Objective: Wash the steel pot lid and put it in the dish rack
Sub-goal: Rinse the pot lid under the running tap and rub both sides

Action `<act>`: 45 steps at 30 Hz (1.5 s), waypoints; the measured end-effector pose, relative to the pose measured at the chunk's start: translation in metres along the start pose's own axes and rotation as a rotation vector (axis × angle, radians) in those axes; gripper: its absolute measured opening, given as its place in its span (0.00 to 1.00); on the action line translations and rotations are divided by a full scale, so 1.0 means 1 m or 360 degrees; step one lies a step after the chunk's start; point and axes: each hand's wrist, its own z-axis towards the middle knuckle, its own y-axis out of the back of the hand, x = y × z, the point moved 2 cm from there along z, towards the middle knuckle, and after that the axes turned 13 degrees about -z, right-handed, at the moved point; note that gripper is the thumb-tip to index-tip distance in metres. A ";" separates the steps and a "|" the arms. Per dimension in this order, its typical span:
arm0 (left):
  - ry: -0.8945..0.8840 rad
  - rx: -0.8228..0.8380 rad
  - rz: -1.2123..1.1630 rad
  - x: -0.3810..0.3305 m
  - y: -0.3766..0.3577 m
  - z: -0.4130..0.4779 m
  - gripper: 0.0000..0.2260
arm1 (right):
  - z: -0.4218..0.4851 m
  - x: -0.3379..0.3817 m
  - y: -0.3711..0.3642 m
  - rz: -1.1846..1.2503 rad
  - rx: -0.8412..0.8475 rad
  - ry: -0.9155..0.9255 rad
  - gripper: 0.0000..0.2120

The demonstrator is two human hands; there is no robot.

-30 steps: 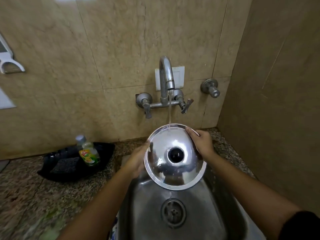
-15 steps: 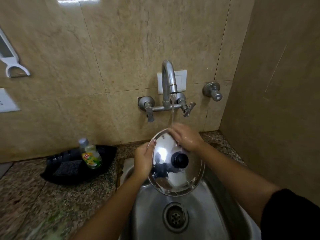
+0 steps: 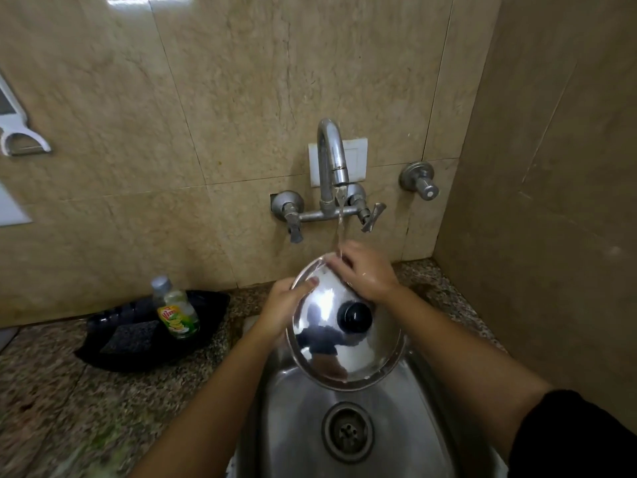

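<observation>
The steel lid (image 3: 331,343) is held tilted above the sink (image 3: 303,426), its domed top and black knob (image 3: 355,316) facing the camera. The left hand (image 3: 282,310) grips the lid's left rim, thumb lying over the top face and fingers hidden behind. The right hand (image 3: 362,272) lies flat on the far part of the lid with its fingers spread and not closed on anything. Water (image 3: 339,229) runs from the tap (image 3: 331,160) onto the right hand's fingers and the lid's far edge. The drain (image 3: 347,432) lies directly below, near the camera. To the left, on the speckled surface (image 3: 69,391), a black tray (image 3: 144,336) holds a green soap bottle (image 3: 175,313) and a dark scrub pad (image 3: 129,338).
</observation>
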 end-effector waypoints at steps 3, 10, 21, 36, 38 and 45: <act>-0.0093 -0.0044 0.0008 -0.002 -0.001 0.002 0.12 | 0.001 0.009 -0.001 -0.0069 0.0008 0.0199 0.17; 0.0080 -0.0053 -0.0219 0.000 0.006 0.002 0.07 | -0.006 -0.015 -0.001 0.0090 -0.0206 -0.0320 0.16; -0.0138 -0.0420 -0.0244 0.010 0.012 0.003 0.12 | -0.053 -0.017 -0.024 -0.0033 -0.0337 -0.0559 0.22; -0.0020 -0.0590 -0.0639 0.039 0.007 0.005 0.12 | -0.095 0.052 -0.048 -0.0453 0.0047 0.0617 0.24; -0.0034 -0.0654 -0.0606 0.037 0.012 0.006 0.11 | -0.110 0.030 -0.043 -0.0453 0.0047 0.0730 0.24; -0.0085 -0.0751 -0.0513 0.035 0.018 0.005 0.10 | -0.095 -0.034 -0.020 -0.0231 0.0148 0.0189 0.25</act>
